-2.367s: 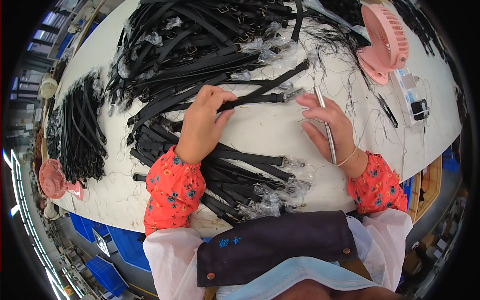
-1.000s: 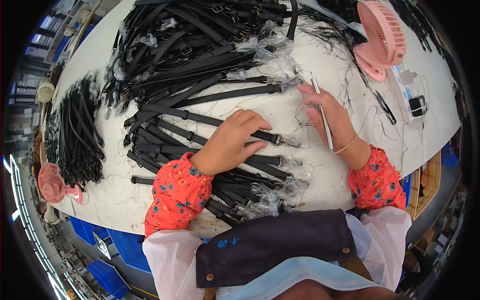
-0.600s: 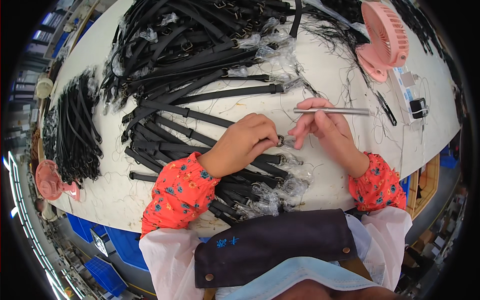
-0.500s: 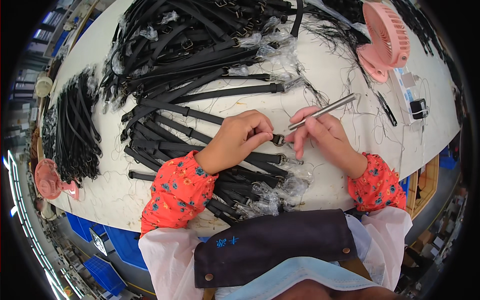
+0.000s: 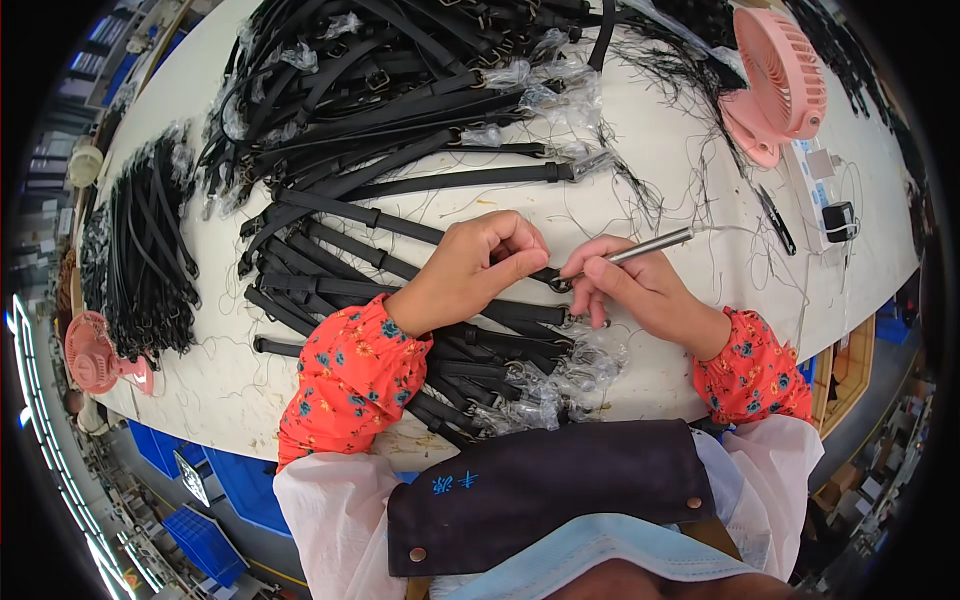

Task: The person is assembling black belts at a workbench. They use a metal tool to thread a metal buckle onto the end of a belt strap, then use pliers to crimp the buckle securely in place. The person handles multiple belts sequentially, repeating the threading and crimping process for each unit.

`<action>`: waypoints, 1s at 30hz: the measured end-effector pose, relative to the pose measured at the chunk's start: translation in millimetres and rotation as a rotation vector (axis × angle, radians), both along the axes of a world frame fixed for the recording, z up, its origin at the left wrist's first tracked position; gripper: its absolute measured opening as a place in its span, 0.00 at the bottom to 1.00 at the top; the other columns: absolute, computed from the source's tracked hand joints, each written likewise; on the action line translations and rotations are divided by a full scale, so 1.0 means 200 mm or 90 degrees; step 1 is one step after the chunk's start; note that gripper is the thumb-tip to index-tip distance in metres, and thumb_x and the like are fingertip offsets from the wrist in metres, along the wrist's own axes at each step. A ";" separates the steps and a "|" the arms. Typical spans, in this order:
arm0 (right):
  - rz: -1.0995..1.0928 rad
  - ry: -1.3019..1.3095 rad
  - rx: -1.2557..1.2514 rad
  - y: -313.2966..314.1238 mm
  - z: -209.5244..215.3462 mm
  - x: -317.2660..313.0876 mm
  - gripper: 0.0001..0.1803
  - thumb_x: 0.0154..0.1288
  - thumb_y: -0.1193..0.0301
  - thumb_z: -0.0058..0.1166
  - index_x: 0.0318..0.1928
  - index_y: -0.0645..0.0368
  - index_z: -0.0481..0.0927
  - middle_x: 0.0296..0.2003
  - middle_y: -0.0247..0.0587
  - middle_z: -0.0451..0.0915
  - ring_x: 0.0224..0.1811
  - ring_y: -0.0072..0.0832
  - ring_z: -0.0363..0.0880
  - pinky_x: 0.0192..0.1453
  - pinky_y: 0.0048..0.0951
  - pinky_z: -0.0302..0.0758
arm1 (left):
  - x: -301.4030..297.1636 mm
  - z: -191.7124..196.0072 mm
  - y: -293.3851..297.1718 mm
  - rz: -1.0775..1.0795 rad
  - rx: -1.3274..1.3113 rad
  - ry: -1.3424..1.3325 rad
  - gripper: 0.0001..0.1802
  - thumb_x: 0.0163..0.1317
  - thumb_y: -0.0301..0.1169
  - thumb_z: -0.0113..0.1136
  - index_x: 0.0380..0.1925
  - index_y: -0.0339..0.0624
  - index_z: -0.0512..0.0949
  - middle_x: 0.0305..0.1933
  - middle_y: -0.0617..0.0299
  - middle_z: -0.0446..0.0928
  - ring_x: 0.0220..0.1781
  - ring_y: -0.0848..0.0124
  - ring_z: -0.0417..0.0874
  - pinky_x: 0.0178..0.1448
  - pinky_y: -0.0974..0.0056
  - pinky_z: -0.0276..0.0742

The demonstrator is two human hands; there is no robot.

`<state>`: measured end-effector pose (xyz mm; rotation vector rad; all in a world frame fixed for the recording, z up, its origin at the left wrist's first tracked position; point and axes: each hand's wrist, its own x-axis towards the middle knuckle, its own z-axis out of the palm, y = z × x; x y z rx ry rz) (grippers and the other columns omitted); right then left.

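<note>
My left hand (image 5: 478,262) pinches a black strap close to its end, where a metal buckle (image 5: 560,285) pokes out past the fingertips. Across from it, my right hand (image 5: 640,285) grips a silver pen-shaped metal tool (image 5: 655,243) like a pen, and a thin pale cord trails from the tool's rear end. The tool's front end points at the strap end; my fingers hide its exact tip and whether it touches. Under and around my left hand lie several black straps (image 5: 400,228), some with clear plastic wrap (image 5: 590,370) on their ends.
A large pile of black straps (image 5: 420,110) covers the far side of the white table (image 5: 690,390). Another bundle (image 5: 150,260) lies at the left. Pink fans stand at the far right (image 5: 775,85) and left (image 5: 95,355). Black pen-like tool (image 5: 775,220), power strip (image 5: 815,200) and loose threads lie rightward.
My right hand has brought the metal tool's front end nearer the strap end, and its rear end has dropped lower. My left hand stays nearly in place on the strap.
</note>
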<state>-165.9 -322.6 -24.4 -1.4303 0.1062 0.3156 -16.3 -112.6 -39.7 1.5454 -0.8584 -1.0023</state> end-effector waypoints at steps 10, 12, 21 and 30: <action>0.007 0.004 -0.030 0.01 0.01 0.01 0.20 0.83 0.57 0.44 0.53 0.63 0.78 0.32 0.37 0.84 0.27 0.17 0.79 0.34 0.19 0.76 | 0.00 0.01 0.00 -0.014 -0.003 0.038 0.07 0.73 0.30 0.61 0.41 0.36 0.79 0.47 0.64 0.80 0.42 0.82 0.74 0.46 0.72 0.72; 0.006 0.006 -0.028 0.01 0.00 0.00 0.20 0.83 0.57 0.44 0.53 0.63 0.78 0.32 0.37 0.84 0.27 0.17 0.79 0.34 0.19 0.76 | 0.00 0.01 0.00 -0.020 0.008 0.030 0.07 0.73 0.30 0.61 0.41 0.36 0.78 0.47 0.64 0.80 0.42 0.82 0.74 0.46 0.72 0.72; 0.008 -0.003 -0.024 0.01 -0.01 0.00 0.20 0.83 0.57 0.44 0.53 0.63 0.78 0.31 0.37 0.84 0.27 0.16 0.79 0.33 0.19 0.75 | 0.00 0.00 0.00 -0.017 -0.003 0.067 0.06 0.74 0.29 0.61 0.42 0.36 0.78 0.47 0.63 0.80 0.45 0.80 0.76 0.52 0.71 0.73; 0.007 0.003 -0.027 0.01 0.00 0.00 0.20 0.83 0.57 0.44 0.53 0.63 0.78 0.31 0.37 0.84 0.27 0.16 0.79 0.33 0.19 0.75 | 0.01 0.00 0.00 -0.018 -0.011 0.069 0.07 0.74 0.30 0.61 0.43 0.36 0.78 0.47 0.63 0.81 0.45 0.81 0.76 0.52 0.71 0.73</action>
